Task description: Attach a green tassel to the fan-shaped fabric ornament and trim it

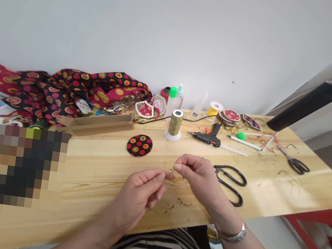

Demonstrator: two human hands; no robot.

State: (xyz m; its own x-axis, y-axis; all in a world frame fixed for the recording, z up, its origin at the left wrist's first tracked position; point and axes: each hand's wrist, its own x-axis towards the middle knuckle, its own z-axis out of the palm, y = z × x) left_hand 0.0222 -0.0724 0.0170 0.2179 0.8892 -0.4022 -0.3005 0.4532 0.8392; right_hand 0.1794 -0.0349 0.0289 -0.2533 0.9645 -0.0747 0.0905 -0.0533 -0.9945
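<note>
Over the table's front part, my left hand [145,188] and my right hand [198,178] are close together, both with thumb pressed to forefinger. A thin thread [173,171] shows in the small gap between them; its ends are too fine to follow. Just beyond stands a spool of gold thread [175,125] on a white cone. To its left lies a flat round piece covered in black cloth with red and orange motifs [139,145]. Large black-handled scissors [233,180] lie partly behind my right hand, their blades hidden.
A black glue gun [210,136], a white pen [246,143] and small scissors [298,165] lie to the right. At the back stand bottles [172,101] and a yellow spool [213,111]. Patterned cloth [76,84] and an open cardboard box [101,124] are left. A red stool [319,234] stands below.
</note>
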